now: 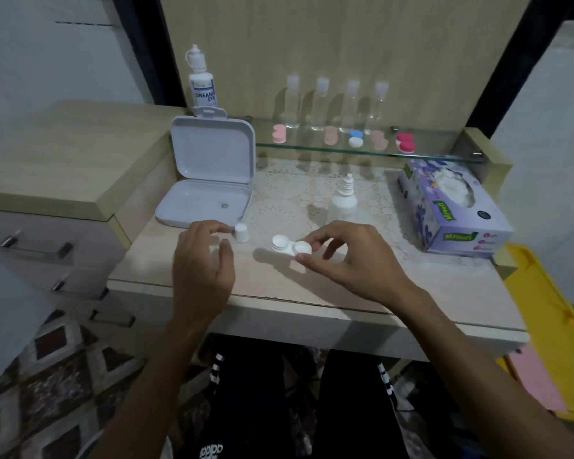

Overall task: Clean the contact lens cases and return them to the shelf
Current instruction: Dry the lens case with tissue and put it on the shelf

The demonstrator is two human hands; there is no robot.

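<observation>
Two hands working at frame centre, right hand (342, 256) pinching the white lens case (290, 245) on the desk (312, 293), left hand (202, 266) hovering loosely curled (holding nothing) beside a small white cap (241, 232), more cases sitting on the glass shelf (362, 150) above.

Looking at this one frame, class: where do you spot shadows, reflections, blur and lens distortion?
Head view: the white lens case throws a soft shadow to its lower left on the table; the clear bottles shadow the back panel, and the glass shelf shows reflections. The left hand looks slightly motion-blurred beside the small white cap. The wide lens bends straight edges near the frame's borders.
</observation>
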